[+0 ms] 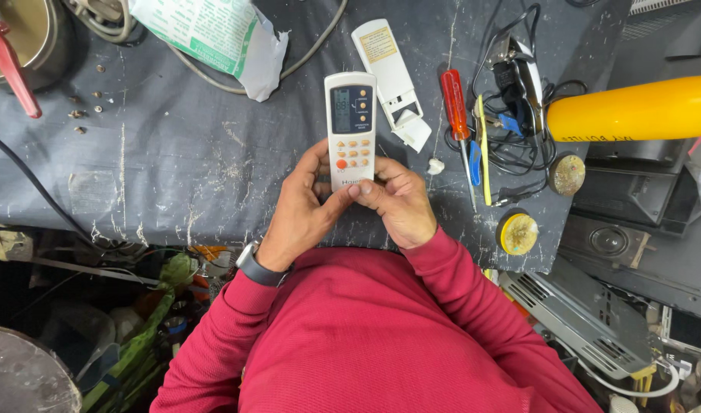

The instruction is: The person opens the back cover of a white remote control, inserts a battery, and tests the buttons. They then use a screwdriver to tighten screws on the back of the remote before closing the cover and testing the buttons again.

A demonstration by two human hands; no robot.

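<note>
- Both hands, left hand (301,206) and right hand (400,203), clamp the remote's (351,126) lower end over the table (175,153).
- Keep thumbs off its buttons; grip evenly, since the back cover (389,76) lies apart beside it.

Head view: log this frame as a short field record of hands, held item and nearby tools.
held item: white remote control, display and orange buttons facing up
left hand: grips remote's lower left edge
right hand: grips lower right edge
behind remote: white back cover
nearby tools: red-handled screwdriver, yellow cylinder
surface: dark worn bench
</note>
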